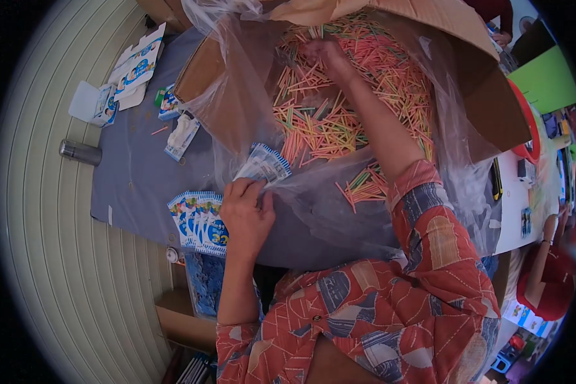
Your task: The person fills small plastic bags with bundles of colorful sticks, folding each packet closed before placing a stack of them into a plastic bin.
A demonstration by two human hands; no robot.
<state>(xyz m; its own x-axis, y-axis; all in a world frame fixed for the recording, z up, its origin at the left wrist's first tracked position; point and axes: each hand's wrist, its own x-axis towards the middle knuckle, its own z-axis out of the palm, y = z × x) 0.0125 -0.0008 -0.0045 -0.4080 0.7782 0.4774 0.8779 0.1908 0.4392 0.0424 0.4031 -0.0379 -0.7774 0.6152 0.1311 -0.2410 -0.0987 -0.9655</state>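
Observation:
Many thin pink, yellow and green sticks [390,77] fill a large cardboard box [493,96] lined with clear plastic. My right hand [326,57] reaches into the far part of the pile, its fingers closed around a few sticks. At the box's near left edge, my left hand [248,208] holds a blue-and-white packet [265,165] by its lower end, fingers bent over it. Just left of this hand, several printed packets [198,221] lie fanned out on the grey cloth.
On the grey tabletop [134,173] lie small printed boxes [168,102] and a white packet [182,136]. A metal flask [80,152] lies at the left edge. Co-workers [550,275] are at the right. A cardboard box [185,320] stands below.

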